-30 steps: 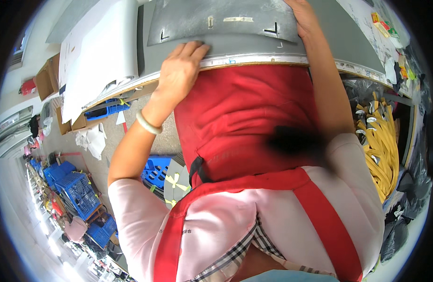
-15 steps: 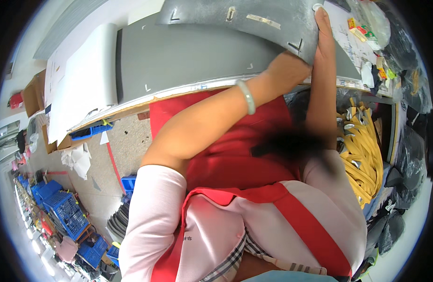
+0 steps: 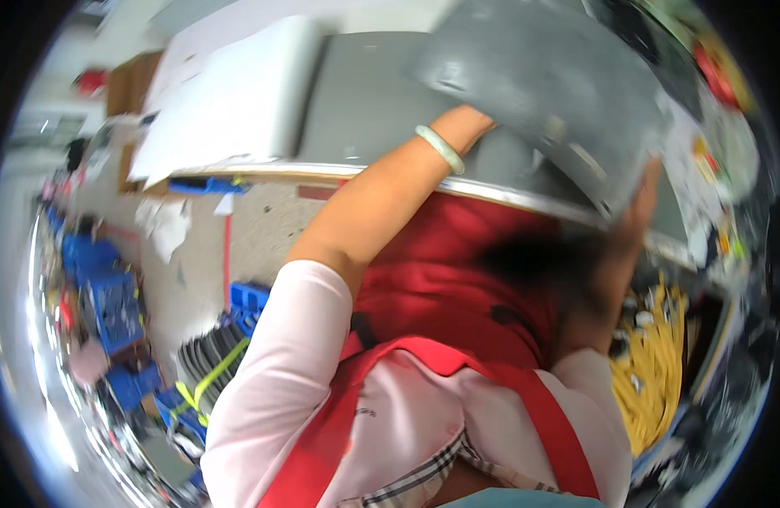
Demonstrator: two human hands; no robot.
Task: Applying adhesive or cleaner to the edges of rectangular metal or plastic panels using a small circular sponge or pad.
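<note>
Hands lifting a grey sheet over the table edge.
Left hand slips beneath it, grip hidden; right hand clutches its near right corner. White panels lie far left, yellow cables near right.

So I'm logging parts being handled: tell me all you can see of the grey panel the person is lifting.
The grey panel is a thin, matte grey sheet, plastic by its look, gently curved, with small pale marks near its lower edge. It is tilted above the grey table top. The left hand is hidden beneath it; the right hand grips its lower right edge. The picture is blurred.
</note>
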